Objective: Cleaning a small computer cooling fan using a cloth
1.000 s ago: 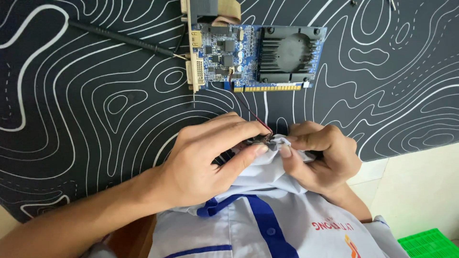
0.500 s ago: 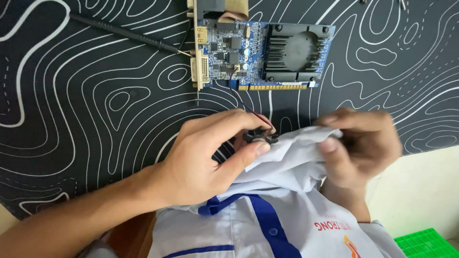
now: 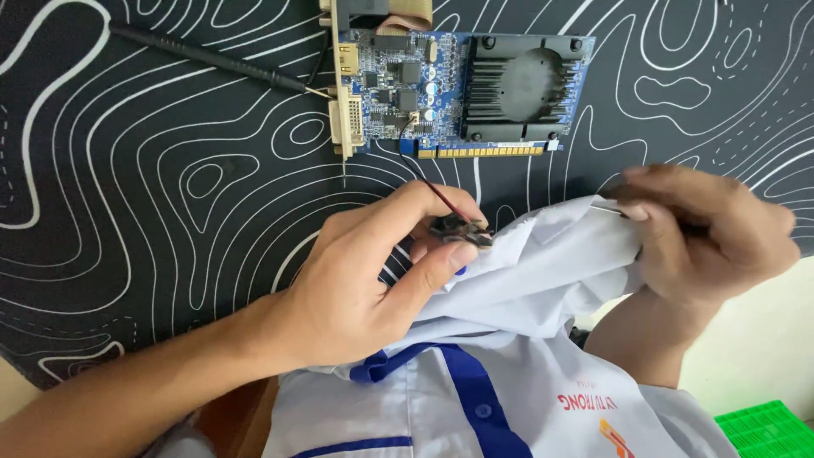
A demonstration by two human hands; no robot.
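Black patterned mat [image 3: 170,170], left hand [image 3: 365,288] pinching small dark part [image 3: 458,229], blurred right hand [image 3: 704,237]

One graphics card [image 3: 462,93] — two hands [image 3: 365,284]

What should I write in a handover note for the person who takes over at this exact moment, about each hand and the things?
Left hand: pinches a small dark part with a thin red-black wire running to the blue circuit card.
Right hand: grips a fold of the white shirt, pulled up beside the part.
Card lies flat on the black patterned mat, heatsink up; a black probe lies at its left.
Done: the part is off the card, wire attached.
Left: cannot tell from this view.
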